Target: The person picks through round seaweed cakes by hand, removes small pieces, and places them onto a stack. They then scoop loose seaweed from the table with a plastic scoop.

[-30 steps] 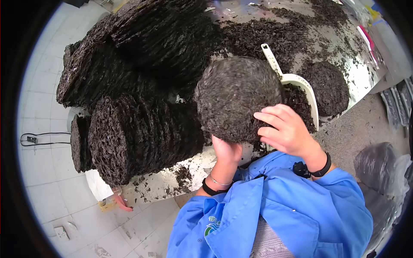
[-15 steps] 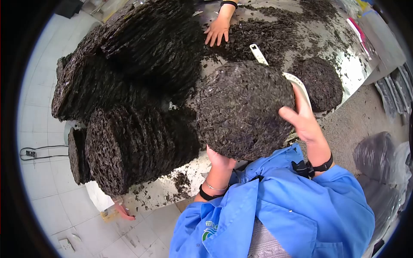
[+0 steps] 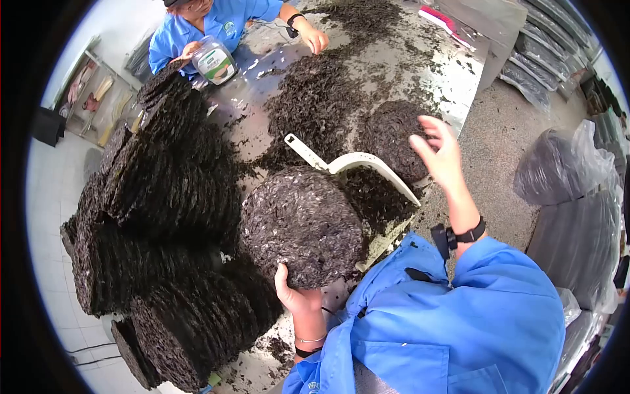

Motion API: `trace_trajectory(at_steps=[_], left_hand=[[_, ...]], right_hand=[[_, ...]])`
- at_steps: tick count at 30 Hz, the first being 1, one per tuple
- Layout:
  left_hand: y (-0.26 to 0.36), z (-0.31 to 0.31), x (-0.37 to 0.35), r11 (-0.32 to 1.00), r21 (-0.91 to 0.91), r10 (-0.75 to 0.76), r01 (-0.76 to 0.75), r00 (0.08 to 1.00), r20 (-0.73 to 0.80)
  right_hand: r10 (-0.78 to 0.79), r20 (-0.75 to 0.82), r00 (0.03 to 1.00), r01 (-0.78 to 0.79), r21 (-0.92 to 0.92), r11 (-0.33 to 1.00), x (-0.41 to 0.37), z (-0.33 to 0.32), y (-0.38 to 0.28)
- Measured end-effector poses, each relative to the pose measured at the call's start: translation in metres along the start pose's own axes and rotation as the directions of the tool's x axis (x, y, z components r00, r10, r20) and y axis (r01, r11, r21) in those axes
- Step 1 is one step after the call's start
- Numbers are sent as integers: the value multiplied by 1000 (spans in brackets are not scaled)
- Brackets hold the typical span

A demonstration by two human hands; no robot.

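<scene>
My left hand (image 3: 300, 299) grips the near edge of a round dried seaweed cake (image 3: 302, 226), thumb on its upper face and the other fingers hidden beneath. My right hand (image 3: 441, 152) is off that cake, fingers apart, in the air beside a second round seaweed cake (image 3: 394, 141) on the table. Between the two cakes lies a white dustpan (image 3: 367, 159) with loose dark flakes in it, its handle pointing to the far left. Stacks of similar cakes (image 3: 177, 177) stand on edge at my left, with another row (image 3: 203, 322) nearer me.
Loose seaweed flakes (image 3: 312, 98) cover much of the metal table (image 3: 453, 82). Across it, a co-worker in blue (image 3: 252, 10) holds a clear plastic jar (image 3: 215, 62). A pink-and-white brush (image 3: 438, 20) lies at the far edge. Plastic-wrapped bags (image 3: 558, 164) stand on the floor at right.
My right hand has let go of the held seaweed cake and moved beside the second one. The view has swung toward the right, bringing the co-worker and more of the dustpan into sight.
</scene>
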State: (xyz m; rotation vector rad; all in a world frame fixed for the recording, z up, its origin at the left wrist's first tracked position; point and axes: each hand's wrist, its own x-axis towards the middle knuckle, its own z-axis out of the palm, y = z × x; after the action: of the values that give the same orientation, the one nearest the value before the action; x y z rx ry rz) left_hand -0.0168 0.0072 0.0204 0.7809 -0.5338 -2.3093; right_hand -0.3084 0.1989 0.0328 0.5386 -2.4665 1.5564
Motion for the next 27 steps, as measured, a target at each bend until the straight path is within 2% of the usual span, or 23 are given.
trace_trajectory(at_steps=[1, 2, 4, 7, 9, 14, 16, 17, 20, 21, 22, 24, 26, 27], left_hand=[[0, -1, 2, 1000, 10, 14, -14, 1000, -9], [-1, -2, 4, 999, 20, 27, -27, 999, -20], [-3, -1, 5, 1000, 23, -2, 3, 999, -38], [-4, 0, 6, 998, 60, -18, 19, 1000, -20], [-4, -1, 4, 997, 71, -20, 25, 998, -62], [-7, 6, 5, 994, 106, -3, 11, 997, -78], [-7, 8, 4, 992, 122, -5, 14, 997, -74], [-8, 9, 4, 993, 120, -1, 8, 998, -60], [-7, 6, 5, 992, 126, -15, 22, 999, -52], [-8, 3, 6, 991, 134, -16, 23, 999, -48], [-8, 0, 6, 989, 144, -16, 23, 999, -49], [-12, -2, 8, 989, 149, 12, 4, 994, -107], [-14, 3, 7, 982, 189, 24, -9, 997, -77], [-14, 6, 5, 984, 178, -2, 15, 997, -76]], right_hand=[[21, -85, 996, -35, -160, 986, 6, -9, 16], [-109, -127, 986, 58, -351, 934, 14, -14, 52], [-34, -197, 980, -87, -573, 815, 16, -14, 66], [188, -92, 978, -205, -591, 780, 19, -11, 77], [248, -70, 966, -245, -552, 797, 20, -13, 74], [236, -118, 965, -261, -555, 790, 27, -15, 64], [274, -68, 959, -282, -210, 936, 28, -18, 80], [280, -39, 959, -281, -20, 960, 31, -18, 86], [299, -105, 948, -237, 394, 888, 26, -23, 42], [291, -183, 939, -200, 398, 895, 28, -24, 42], [276, -199, 940, -151, 483, 862, 30, -27, 47], [291, -82, 953, -168, 655, 736, 27, -35, 1], [190, 71, 979, -181, 729, 660, 16, -29, -43], [117, 77, 990, -139, 622, 770, 11, -20, -45]])
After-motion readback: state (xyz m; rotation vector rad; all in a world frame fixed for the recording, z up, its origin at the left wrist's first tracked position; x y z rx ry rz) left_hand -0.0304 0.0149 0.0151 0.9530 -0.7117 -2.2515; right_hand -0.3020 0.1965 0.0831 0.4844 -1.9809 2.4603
